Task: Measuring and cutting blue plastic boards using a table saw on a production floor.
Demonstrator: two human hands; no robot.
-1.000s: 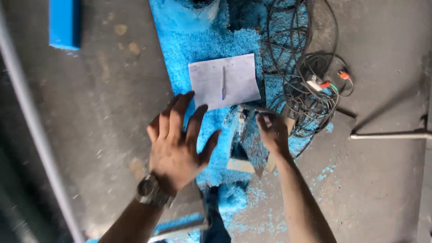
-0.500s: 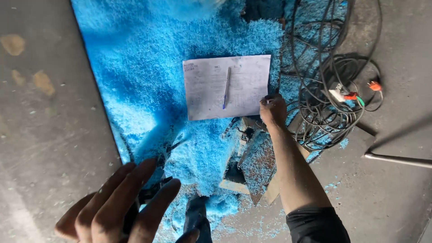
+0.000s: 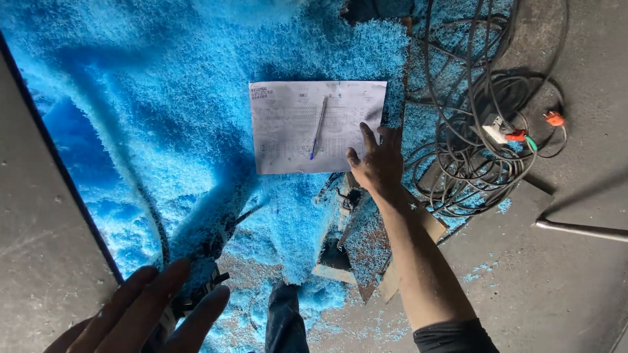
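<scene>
A white printed sheet of paper (image 3: pixel 307 127) lies on a heap of bright blue granules (image 3: pixel 170 111), with a blue pen (image 3: pixel 318 128) resting across it. My right hand (image 3: pixel 376 163) reaches out with fingers spread, its fingertips at the sheet's lower right corner; it holds nothing. My left hand (image 3: pixel 144 314) is at the bottom left, close to the camera, fingers apart and holding nothing. It hovers over dark metal parts (image 3: pixel 203 261) half buried in the granules.
A tangled coil of dark cable (image 3: pixel 484 131) with a white plug block and orange connectors lies at the right. Rusty metal plates (image 3: pixel 366 242) stick out of the granules under my right forearm. A metal rod (image 3: pixel 582 229) lies on the grey floor at right.
The view has come closer to the paper. My right hand has slid onto the sheet's lower right corner. My left hand has dropped toward the bottom left edge.
</scene>
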